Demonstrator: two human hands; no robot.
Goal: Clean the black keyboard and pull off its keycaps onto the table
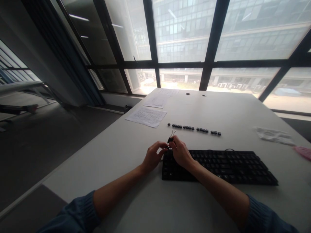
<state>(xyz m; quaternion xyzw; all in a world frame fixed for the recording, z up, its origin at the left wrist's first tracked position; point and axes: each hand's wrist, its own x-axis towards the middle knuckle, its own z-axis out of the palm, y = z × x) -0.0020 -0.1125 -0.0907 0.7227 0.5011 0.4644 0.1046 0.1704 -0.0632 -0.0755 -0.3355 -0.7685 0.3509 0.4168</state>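
Note:
A black binder clip (170, 140) with its wire handles pointing up is held in the closed fingers of my right hand (181, 153), above the top left corner of the black keyboard (225, 165). My left hand (152, 157) comes in from the left, thumb and fingertips pinched together just below the clip. A small dark piece shows at those fingertips, too small to make out. Beyond my hands, a row of loose black keycaps (188, 127) lies on the table in small groups, with a single keycap (168, 124) at the left end.
The white table (116, 168) runs up to the windows. Printed sheets (147, 117) lie at its far left side. A whitish cloth (275, 135) and a pink item (302, 152) are at the right. Two dark spots, possibly cable holes, mark the far end.

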